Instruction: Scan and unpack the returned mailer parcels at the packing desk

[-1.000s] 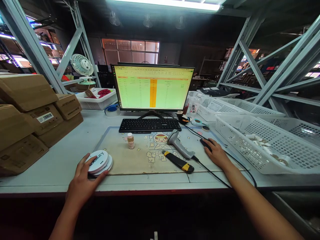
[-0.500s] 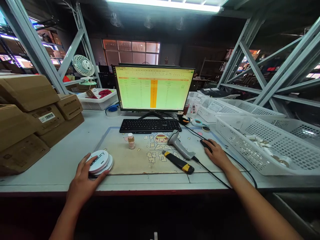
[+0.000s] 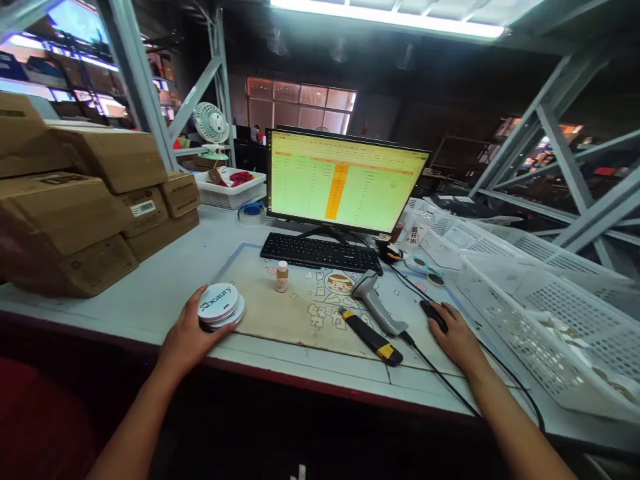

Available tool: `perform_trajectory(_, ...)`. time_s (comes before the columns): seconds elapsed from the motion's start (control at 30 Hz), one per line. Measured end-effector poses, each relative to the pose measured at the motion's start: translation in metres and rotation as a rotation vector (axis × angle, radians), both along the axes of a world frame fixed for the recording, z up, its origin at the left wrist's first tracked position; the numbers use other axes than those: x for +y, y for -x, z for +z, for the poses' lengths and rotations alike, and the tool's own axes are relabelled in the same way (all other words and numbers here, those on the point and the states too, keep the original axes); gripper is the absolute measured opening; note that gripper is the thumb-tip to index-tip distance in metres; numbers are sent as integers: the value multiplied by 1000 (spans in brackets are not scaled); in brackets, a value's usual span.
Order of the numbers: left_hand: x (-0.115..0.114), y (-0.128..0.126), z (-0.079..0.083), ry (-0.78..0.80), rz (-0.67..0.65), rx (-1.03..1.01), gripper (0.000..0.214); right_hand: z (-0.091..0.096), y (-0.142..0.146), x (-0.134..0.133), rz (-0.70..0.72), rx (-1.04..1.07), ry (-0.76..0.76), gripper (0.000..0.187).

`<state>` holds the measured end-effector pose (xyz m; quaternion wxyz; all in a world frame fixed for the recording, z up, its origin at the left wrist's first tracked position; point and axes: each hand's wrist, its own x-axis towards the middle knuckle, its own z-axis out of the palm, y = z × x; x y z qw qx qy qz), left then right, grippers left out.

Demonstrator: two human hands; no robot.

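My left hand is wrapped around the side of a small stack of round white flat cases, the top one printed "beauty". The stack rests at the mat's front left corner, and my thumb lies along its near side. On the right, my right hand grips a black computer mouse. Between my hands, a small bottle with a white cap stands upright on the printed desk mat. A grey barcode scanner and a black and yellow utility knife lie nearer the mouse.
Behind the mat are a black keyboard and a lit monitor showing a spreadsheet. Cardboard boxes are stacked at the left. White perforated baskets line the right side. The scanner's cable runs over the table's front edge.
The view has turned left and tilted, so the table's things appear further right. My left fingers have slid off the top case to its side, uncovering the print. My right hand stays on the mouse.
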<state>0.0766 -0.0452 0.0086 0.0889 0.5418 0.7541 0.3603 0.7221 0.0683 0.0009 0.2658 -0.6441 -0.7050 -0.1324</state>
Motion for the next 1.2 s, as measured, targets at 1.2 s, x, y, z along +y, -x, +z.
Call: perform_trajectory(1.2, -43, -65, 19, -330, -393, -139, 74, 100, 150, -89, 437, 533, 128, 66)
